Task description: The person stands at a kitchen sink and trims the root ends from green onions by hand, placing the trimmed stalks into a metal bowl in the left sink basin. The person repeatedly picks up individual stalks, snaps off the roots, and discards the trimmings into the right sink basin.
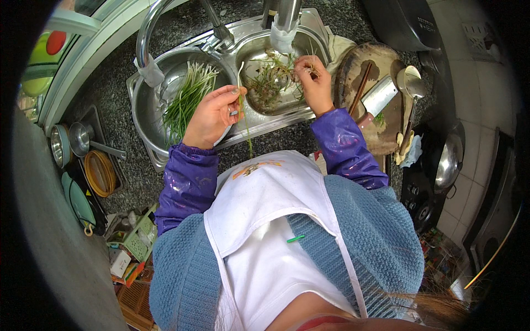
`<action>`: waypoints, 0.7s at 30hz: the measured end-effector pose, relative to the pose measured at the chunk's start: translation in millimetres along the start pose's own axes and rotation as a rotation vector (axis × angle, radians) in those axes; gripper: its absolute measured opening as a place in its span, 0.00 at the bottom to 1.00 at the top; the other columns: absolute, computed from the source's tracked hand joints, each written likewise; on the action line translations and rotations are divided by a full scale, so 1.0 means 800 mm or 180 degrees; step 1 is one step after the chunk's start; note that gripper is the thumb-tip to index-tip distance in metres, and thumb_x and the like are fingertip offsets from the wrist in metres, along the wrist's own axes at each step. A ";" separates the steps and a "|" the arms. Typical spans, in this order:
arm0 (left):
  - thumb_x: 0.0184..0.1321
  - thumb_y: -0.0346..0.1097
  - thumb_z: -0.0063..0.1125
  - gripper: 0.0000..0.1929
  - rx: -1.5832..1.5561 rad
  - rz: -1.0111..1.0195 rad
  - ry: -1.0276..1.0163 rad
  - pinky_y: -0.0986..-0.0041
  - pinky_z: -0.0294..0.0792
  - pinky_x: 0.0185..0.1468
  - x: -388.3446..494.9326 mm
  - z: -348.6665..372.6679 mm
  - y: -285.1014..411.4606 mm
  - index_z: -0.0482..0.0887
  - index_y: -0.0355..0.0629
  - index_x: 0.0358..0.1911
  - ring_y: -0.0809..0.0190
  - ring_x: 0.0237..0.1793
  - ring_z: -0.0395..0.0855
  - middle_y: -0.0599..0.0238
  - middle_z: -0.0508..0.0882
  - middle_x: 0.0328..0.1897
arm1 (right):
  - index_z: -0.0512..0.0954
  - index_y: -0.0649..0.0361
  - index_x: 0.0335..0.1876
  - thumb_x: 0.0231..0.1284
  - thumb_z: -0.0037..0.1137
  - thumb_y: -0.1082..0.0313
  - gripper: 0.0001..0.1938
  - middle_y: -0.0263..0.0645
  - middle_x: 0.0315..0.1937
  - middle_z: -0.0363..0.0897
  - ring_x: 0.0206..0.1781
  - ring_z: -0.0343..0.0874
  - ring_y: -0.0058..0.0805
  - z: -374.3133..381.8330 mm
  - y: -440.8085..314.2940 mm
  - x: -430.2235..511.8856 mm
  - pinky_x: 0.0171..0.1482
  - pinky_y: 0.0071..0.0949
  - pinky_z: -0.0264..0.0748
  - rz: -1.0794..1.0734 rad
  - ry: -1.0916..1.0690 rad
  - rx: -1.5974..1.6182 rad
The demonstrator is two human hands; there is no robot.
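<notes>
My left hand (217, 109) pinches a single green stalk (241, 78) with a white end pointing up, like a garlic chive. Its thin leaf hangs down toward the counter edge. Beside that hand, a bundle of similar stalks (188, 97) lies in a round metal basin (145, 118) over the left sink bowl. My right hand (313, 82) grips a tuft of dry, rooty trimmings (312, 66) above the right sink bowl (258, 39). Below it, a loose heap of brown and green scraps (267, 85) is spread around the drain.
Two faucets, the left one (145, 37) and the right one (285, 25), have cloth-wrapped spouts over the bowls. A cleaver (379, 97) and chopsticks (362, 87) rest on a round wooden board (348, 66) at right. Further right sits a wok (449, 159). Pans (79, 138) stand at left.
</notes>
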State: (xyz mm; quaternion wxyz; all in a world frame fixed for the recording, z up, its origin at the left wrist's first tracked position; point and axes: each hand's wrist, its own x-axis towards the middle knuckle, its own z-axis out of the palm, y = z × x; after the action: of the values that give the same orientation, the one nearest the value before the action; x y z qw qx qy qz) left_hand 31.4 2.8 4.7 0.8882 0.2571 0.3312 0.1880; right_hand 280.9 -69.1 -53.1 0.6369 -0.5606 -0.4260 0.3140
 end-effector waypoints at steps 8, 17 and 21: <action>0.65 0.34 0.52 0.08 -0.0164 0.0022 0.0102 0.75 0.68 0.41 0.000 -0.001 0.001 0.81 0.43 0.43 0.73 0.33 0.72 0.75 0.78 0.33 | 0.78 0.65 0.36 0.57 0.56 0.75 0.04 0.35 0.35 0.75 0.38 0.74 0.23 0.011 0.011 -0.002 0.42 0.21 0.72 0.0010 0.0058 -0.0941; 0.64 0.37 0.55 0.09 0.0180 0.0483 0.0982 0.79 0.64 0.37 0.004 0.004 0.001 0.81 0.42 0.42 0.75 0.30 0.69 0.77 0.76 0.30 | 0.79 0.64 0.36 0.61 0.57 0.70 0.05 0.30 0.32 0.79 0.35 0.74 0.18 0.038 -0.049 -0.027 0.39 0.22 0.72 0.0285 -0.1810 -0.0432; 0.63 0.35 0.55 0.08 0.1857 0.1072 0.1485 0.85 0.61 0.34 -0.010 -0.032 0.022 0.82 0.40 0.41 0.78 0.27 0.66 0.80 0.74 0.28 | 0.78 0.63 0.38 0.63 0.55 0.69 0.05 0.29 0.32 0.78 0.30 0.71 0.15 0.048 -0.047 -0.023 0.33 0.18 0.67 0.0594 -0.0672 0.0309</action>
State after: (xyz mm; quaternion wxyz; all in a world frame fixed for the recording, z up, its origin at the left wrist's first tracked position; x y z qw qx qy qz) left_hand 5.4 21.0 2.6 0.6359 0.4993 0.5165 0.2822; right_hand 235.1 -74.6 -19.2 0.5829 -0.5302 -0.4210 0.4493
